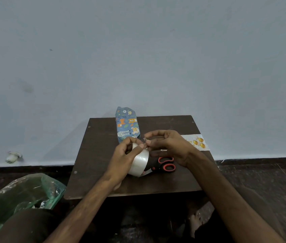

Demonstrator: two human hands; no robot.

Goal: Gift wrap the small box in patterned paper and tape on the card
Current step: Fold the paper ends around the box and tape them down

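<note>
- Hands: we are counting two, both meeting over the middle of the frame, above the one small dark table [100,155].
- The left hand [123,155] is gripping the single tape roll [139,161], fingers curled round its upper rim and thumb lying across the top; the roll is standing on edge, and we cannot tell whether it is touching the tabletop.
- The right hand [168,146] is coming in from the right with its fingers curled, thumb and forefinger pinching at the tape on top of the roll, just beside the left thumb.
- One box [127,126], already covered in blue paper printed with animals, is lying at the table's far edge, just above and behind the left hand, its far end reaching past the table towards the wall.
- One card [197,142], pale with gold balloons, is lying flat at the table's right edge, partly hidden by the right wrist.
- One pair of scissors [166,164], with black and red handles, is resting on the table below the right hand, just right of the roll.
- One green plastic bag [24,192] is sitting on the floor in the lower left of the frame.
- One small white crumpled object [13,156] is lying at the foot of the wall at the left.
- One bare foot [194,223] is showing under the table near the bottom of the frame.
</note>
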